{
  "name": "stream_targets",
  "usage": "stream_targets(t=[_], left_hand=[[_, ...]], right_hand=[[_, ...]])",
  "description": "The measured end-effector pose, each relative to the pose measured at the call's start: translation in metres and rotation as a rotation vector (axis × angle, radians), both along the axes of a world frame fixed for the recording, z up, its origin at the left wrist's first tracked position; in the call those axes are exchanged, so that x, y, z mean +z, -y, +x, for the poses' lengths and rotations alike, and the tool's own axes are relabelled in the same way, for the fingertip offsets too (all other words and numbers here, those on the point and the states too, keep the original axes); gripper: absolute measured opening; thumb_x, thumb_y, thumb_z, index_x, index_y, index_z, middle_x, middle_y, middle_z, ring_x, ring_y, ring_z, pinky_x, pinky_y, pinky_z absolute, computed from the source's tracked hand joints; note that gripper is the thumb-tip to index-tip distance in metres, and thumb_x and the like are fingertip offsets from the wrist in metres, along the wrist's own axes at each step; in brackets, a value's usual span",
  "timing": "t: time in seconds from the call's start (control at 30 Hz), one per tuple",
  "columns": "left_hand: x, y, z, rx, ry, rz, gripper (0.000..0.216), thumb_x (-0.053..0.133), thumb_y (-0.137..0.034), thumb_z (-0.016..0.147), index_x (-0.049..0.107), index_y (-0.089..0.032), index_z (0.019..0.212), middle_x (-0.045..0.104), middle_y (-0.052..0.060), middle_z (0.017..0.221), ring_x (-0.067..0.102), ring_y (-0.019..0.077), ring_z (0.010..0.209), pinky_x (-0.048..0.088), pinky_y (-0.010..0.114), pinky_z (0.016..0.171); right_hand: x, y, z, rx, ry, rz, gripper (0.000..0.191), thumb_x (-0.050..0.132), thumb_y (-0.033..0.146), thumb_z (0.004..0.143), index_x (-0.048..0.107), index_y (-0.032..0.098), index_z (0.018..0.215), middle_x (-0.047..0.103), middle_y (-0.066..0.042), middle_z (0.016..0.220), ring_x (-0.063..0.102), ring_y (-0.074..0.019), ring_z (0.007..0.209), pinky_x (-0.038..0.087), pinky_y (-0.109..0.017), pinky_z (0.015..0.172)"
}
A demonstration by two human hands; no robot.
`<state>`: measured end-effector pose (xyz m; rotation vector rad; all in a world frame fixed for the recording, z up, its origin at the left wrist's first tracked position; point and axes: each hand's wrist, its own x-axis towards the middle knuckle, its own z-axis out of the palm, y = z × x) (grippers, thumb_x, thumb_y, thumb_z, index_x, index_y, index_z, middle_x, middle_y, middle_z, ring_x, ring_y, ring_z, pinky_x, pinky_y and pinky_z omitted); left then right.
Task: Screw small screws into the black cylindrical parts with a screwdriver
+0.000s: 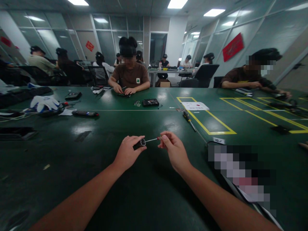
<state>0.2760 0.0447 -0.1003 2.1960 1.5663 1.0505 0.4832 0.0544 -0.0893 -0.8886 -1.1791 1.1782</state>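
Observation:
My left hand is closed round a short dark cylindrical screwdriver handle, its round end facing right. My right hand pinches the far end of a thin metal bit with a small red collar. The bit runs from my right fingertips to the handle's end. Both hands hover just above the dark green table, near its middle.
A black-and-yellow screwdriver lies ahead by yellow floor-tape lines. A black device and white paper lie farther on. White gloves and a dark pen-like tool sit left. People work across the table.

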Motion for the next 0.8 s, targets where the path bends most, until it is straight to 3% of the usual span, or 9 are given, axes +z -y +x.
stream_targets(t=[0.13, 0.37, 0.57, 0.8], left_hand=[[-0.001, 0.001, 0.000, -0.018, -0.003, 0.007, 0.041, 0.075, -0.019, 0.087, 0.070, -0.025, 0.126, 0.074, 0.005, 0.120, 0.065, 0.0266, 0.110, 0.048, 0.051, 0.103], [-0.003, 0.001, 0.000, -0.024, 0.009, 0.002, 0.044, 0.076, -0.020, 0.087, 0.068, -0.025, 0.130, 0.072, 0.006, 0.121, 0.065, 0.0262, 0.112, 0.050, 0.048, 0.101], [-0.006, -0.004, -0.002, -0.030, -0.034, 0.048, 0.041, 0.075, -0.021, 0.088, 0.068, -0.025, 0.129, 0.072, 0.005, 0.122, 0.064, 0.0255, 0.112, 0.048, 0.049, 0.102], [-0.004, -0.002, -0.002, 0.001, -0.023, -0.016, 0.042, 0.075, -0.026, 0.089, 0.068, -0.025, 0.130, 0.072, 0.005, 0.123, 0.063, 0.0269, 0.112, 0.046, 0.051, 0.103]], right_hand=[[0.002, 0.001, -0.001, -0.001, -0.085, -0.069, 0.032, 0.067, 0.054, 0.089, 0.072, 0.023, 0.085, 0.062, 0.001, 0.069, 0.055, -0.0148, 0.062, 0.050, -0.032, 0.065], [-0.008, -0.005, -0.002, -0.034, -0.235, -0.188, 0.024, 0.078, 0.042, 0.082, 0.072, 0.020, 0.089, 0.071, -0.002, 0.081, 0.065, -0.0158, 0.074, 0.055, -0.032, 0.075], [-0.012, -0.017, 0.005, 0.070, -0.390, -0.524, 0.021, 0.069, 0.035, 0.090, 0.066, 0.018, 0.076, 0.059, 0.001, 0.062, 0.053, -0.0118, 0.054, 0.054, -0.031, 0.063], [-0.014, -0.022, 0.009, -0.050, -0.279, -0.238, 0.026, 0.077, 0.044, 0.082, 0.067, 0.020, 0.084, 0.065, 0.001, 0.070, 0.059, -0.0140, 0.063, 0.052, -0.029, 0.065]])
